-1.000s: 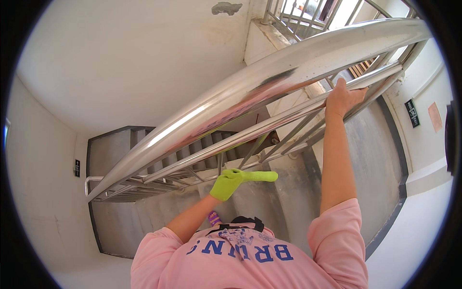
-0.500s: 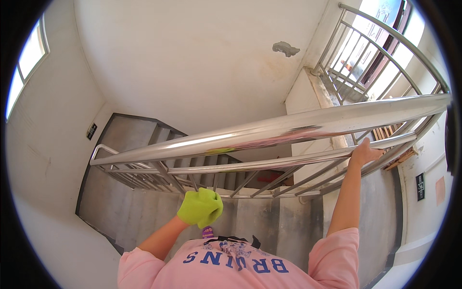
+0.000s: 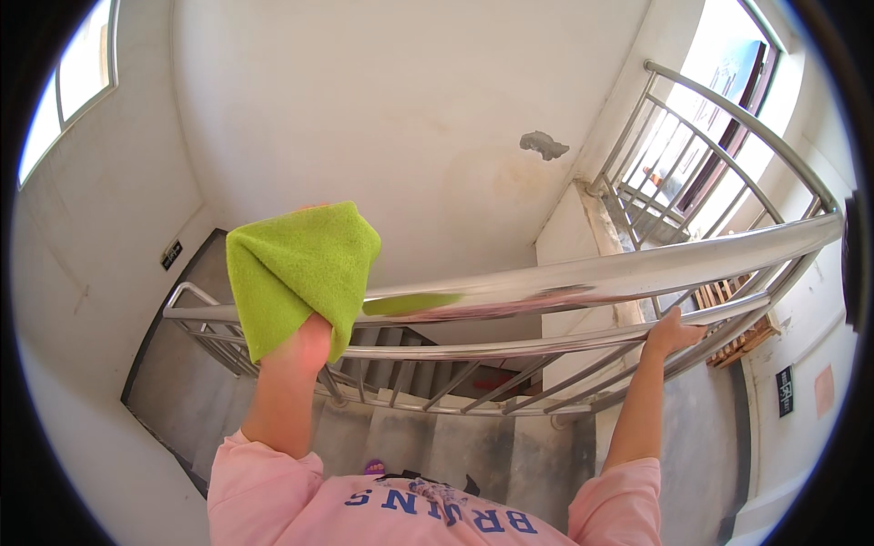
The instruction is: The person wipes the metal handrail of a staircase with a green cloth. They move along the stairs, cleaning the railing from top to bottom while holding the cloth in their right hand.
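A bright green cloth (image 3: 300,255) covers the fingers of my left hand (image 3: 311,344), which holds it at the top rail (image 3: 555,273) of the steel banister, left of centre. The fingers themselves are hidden beneath the cloth. My right hand (image 3: 675,332) grips the lower rail (image 3: 455,348) on the right, fingers wrapped round it. The polished top rail runs across in front of me, with slanted bars below it.
Concrete steps (image 3: 460,441) are under me, and a lower flight (image 3: 382,341) shows through the bars. A white wall (image 3: 391,118) is opposite. A railed opening with a bright window (image 3: 719,73) is upper right, wooden slatted pieces (image 3: 746,341) below it, another window (image 3: 77,73) upper left.
My left hand has risen from below the banister up to the top rail, the cloth now spread over it. My view has swung, so the banister lies flatter; my right hand remains on the lower rail.
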The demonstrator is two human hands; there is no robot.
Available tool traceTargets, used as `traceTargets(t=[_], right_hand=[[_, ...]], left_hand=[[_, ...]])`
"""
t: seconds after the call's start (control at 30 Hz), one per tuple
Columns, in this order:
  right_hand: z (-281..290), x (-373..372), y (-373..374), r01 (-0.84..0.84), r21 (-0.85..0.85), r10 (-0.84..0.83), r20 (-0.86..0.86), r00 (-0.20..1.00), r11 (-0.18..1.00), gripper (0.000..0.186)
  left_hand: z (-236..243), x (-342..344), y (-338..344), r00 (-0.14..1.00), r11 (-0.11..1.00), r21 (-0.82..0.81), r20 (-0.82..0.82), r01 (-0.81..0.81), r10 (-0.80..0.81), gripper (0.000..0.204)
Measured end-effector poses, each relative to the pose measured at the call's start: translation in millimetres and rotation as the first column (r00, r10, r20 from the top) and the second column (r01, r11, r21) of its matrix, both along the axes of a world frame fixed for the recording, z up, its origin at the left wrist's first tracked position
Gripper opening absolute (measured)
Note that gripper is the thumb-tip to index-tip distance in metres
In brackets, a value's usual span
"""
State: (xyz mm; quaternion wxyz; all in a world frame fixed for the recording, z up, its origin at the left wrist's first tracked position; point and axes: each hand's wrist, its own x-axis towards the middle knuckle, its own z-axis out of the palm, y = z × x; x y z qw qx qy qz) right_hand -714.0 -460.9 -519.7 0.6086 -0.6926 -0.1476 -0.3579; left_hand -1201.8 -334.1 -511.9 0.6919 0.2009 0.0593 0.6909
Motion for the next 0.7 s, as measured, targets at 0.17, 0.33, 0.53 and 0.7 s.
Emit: traceTargets(t=[0.17,0.33,0.53,0.7], right_hand=[[-6.3,5.6,0.4,0.018,-0.011,-0.018,0.019,1.000,1.000,0.070],[-8.3,4.8,3.1,0.015,-0.020,-0.015,0.037,0.999,1.000,0.069],[-13.8,12.4,2.9,0.117,-0.022,-0.116,0.054,0.992,0.993,0.066],[-7.8,1.0,4.5,0.015,0.025,-0.016,0.062,0.998,1.000,0.066]], left_hand=[[-69.8,-35.1,14.1,0.997,0.948,-0.318,-0.063,0.026,-0.049,0.038],[-144.2,-85.3,-11.3,0.959,0.797,-0.592,-0.140,0.119,-0.248,0.036],[-191.1,-131.8,-51.0,0.897,0.617,-0.753,-0.084,0.229,-0.435,0.034],[-187.9,-138.8,-77.6,0.876,0.589,-0.732,0.023,0.343,-0.481,0.031]])
